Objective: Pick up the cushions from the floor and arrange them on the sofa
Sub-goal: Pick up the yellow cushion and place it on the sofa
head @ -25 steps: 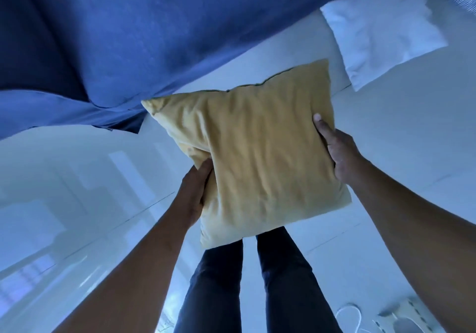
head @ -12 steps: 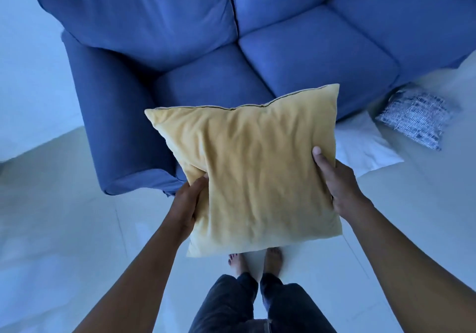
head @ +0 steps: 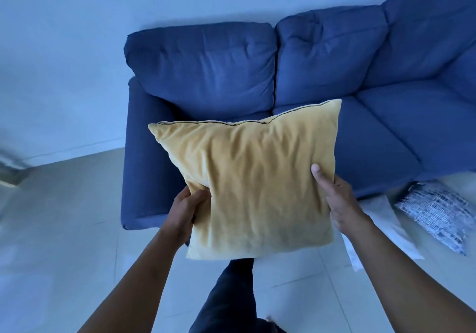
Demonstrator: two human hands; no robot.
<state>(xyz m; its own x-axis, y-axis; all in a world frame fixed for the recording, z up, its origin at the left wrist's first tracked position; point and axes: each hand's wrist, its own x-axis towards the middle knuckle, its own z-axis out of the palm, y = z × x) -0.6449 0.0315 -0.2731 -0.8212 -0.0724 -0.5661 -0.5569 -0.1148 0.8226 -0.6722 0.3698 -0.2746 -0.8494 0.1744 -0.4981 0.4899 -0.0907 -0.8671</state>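
We grip the yellow cushion [head: 255, 180] with our left hand [head: 184, 210] at eight o'clock and right hand [head: 337, 201] at four, raised before the blue sofa [head: 381, 131].

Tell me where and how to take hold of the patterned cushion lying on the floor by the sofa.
The blue-and-white patterned cushion lies flat on the floor at the sofa's front, apart from the held yellow cushion. Probably best to reach down from above and pinch two opposite side edges, one per hand, as its soft, flat shape offers no handle. The white cushion beside it partly crowds its left edge.
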